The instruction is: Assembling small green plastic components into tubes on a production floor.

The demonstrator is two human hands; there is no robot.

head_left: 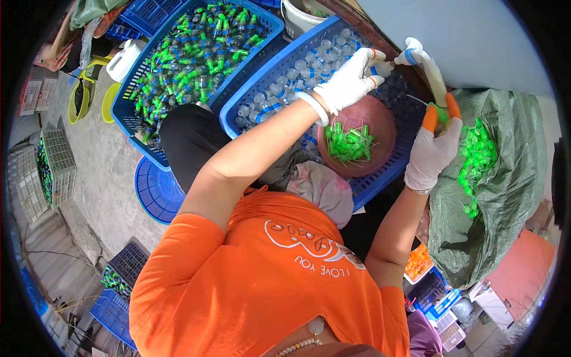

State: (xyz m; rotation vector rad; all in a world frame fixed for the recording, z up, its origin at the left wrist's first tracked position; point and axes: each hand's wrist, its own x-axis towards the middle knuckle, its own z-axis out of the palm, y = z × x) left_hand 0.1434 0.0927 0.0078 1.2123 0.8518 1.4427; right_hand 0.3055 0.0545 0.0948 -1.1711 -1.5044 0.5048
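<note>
My left hand, in a white glove, is closed on a small clear bottle above the blue basket's far right part. The fingers of my right hand, gloved in white with orange fingertips, pinch a green cap whose thin white stem points toward the bottle. Cap and bottle are apart. Below my hands, a pink bowl holds several green caps with stems. It rests in the blue basket among many clear bottles with blue bands.
Left of this basket, another blue basket is heaped with green-capped bottles. A green sack with more green caps stands at the right. Beyond my hands, a pale curved tube-like thing rises beside a grey panel.
</note>
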